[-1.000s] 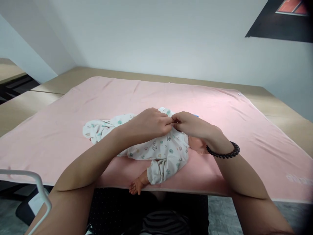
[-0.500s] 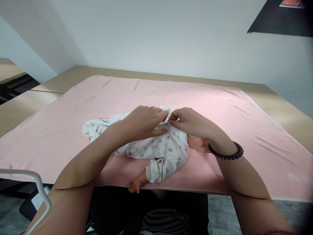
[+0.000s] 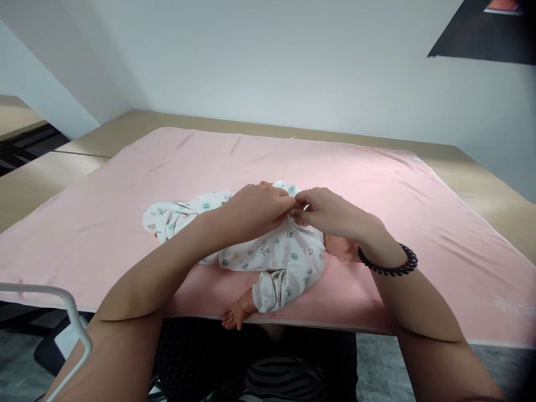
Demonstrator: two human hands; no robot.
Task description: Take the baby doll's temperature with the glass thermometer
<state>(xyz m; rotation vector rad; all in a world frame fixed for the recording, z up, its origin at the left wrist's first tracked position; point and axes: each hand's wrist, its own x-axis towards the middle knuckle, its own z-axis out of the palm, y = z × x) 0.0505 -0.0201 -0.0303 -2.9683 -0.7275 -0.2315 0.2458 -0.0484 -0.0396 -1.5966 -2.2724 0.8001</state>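
- Doll (image 3: 288, 262) in printed romper (image 3: 276, 251) lies on its side near the front edge of the pink blanket (image 3: 419, 223); one bare foot (image 3: 232, 318) overhangs that edge.
- Left hand (image 3: 255, 209) and right hand (image 3: 330, 212) meet fingertip to fingertip atop the doll's chest, both pinched shut on romper fabric.
- Beyond: open blanket, then bare wooden table (image 3: 125, 125) up to the wall.

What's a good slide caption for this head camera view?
Both hands, left hand and right hand, pinch the doll's printed romper on a pink blanket.
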